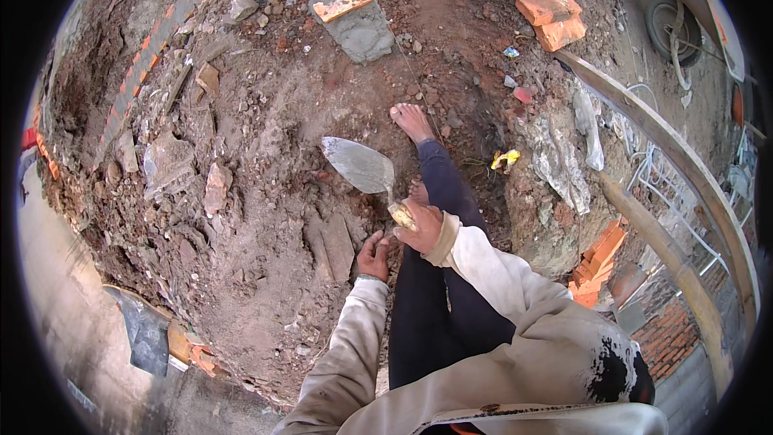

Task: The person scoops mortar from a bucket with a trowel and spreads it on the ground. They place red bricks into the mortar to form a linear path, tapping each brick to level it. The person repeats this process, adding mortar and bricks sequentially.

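My right hand [423, 228] is closed round the pale, worn handle of a trowel [362, 166]. The trowel's grey pointed blade reaches out to the left, above the soil and in front of my legs. Just left of my right hand hangs my left hand [373, 256], its fingers loosely bent and a little apart, with nothing seen in it. A flat piece of stone or broken tile [330, 247] lies on the soil beside the left hand. My bare foot [411, 122] rests on the earth beyond the blade.
Ahead, a brick course with grey mortar [362, 32] ends in the soil. Loose orange bricks [551, 18] lie at the far right, and stacked bricks [597, 264] stand nearer. A curved wooden pole [672, 246], clear plastic [561, 169] and a wheel [673, 28] are on the right. Rubble [169, 163] covers the left.
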Demonstrator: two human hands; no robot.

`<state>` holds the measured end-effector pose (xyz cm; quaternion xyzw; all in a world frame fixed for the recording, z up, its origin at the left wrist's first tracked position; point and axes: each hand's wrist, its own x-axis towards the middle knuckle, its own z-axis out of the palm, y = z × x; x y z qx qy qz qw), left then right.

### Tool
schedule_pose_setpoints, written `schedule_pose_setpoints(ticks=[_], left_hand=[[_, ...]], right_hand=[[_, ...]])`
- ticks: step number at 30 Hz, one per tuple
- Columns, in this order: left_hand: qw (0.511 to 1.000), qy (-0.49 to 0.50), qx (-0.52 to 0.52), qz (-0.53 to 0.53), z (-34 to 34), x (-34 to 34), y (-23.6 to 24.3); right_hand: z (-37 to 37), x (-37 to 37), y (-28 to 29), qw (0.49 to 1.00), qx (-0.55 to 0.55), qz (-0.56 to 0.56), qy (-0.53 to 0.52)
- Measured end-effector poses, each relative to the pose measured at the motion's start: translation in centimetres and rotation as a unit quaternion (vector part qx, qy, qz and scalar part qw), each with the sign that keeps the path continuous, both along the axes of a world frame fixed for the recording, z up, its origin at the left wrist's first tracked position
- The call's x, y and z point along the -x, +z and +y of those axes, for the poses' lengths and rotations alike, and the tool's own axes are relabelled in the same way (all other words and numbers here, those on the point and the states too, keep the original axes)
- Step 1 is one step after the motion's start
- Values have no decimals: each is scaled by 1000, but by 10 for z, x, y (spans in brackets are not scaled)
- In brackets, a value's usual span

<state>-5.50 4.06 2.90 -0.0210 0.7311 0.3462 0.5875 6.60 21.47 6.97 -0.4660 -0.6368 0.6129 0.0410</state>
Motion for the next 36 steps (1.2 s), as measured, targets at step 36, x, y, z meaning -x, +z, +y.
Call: schedule_pose_setpoints(ticks=[36], left_hand=[[975, 12, 212, -66, 102, 15, 37]], right_hand=[[237, -124, -64, 889, -273, -171, -325]])
